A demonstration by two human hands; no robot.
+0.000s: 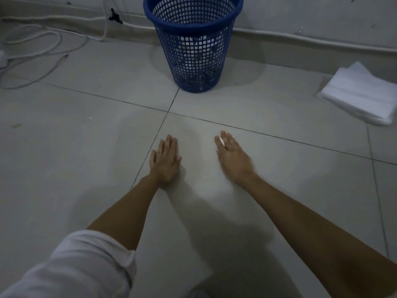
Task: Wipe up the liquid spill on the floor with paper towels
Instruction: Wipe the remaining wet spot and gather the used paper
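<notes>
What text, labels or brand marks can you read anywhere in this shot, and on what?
None: no readable text in the head view.
Blue basket: plain mesh, no label showing.
Paper towel stack: blank white.
Cables and floor tiles: no markings legible.

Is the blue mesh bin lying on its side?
No, the blue mesh plastic bin stands upright on the tiled floor by the wall.

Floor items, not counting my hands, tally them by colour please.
Blue: 1, the mesh basket
White: 2, the paper towel stack and the paper towel under the right hand
Pale grey: 1, the cables
Total: 4
</notes>
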